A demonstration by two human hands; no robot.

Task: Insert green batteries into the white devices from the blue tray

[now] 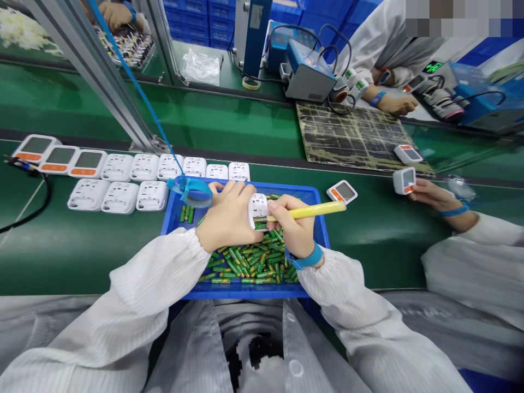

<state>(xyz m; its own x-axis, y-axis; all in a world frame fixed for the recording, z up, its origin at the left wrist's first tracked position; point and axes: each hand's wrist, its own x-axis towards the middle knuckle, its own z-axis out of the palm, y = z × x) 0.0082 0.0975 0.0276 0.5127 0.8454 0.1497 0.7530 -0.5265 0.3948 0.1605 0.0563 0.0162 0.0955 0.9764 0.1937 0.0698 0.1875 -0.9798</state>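
Note:
Over a blue tray (172, 218) of green batteries (245, 262), my left hand (231, 213) is closed around a small white device (257, 206), its back with dark slots facing up. My right hand (295, 224) pinches a yellow stick-like tool (321, 210), whose tip end lies at the lower edge of the device. The fingers of that hand also touch the device's right side. A blue wristband (309, 258) circles my right wrist. Several white devices (152, 195) lie back side up in two rows behind and left of the tray; a few at the far left show their screens.
A blue coiled cord (196, 192) hangs near my left hand from above. Right of the tray lies one device (342, 192) with its screen up. A co-worker's hand (434, 196) holds another device at the right. Behind stand a metal post (98, 71) and blue machines (309, 71).

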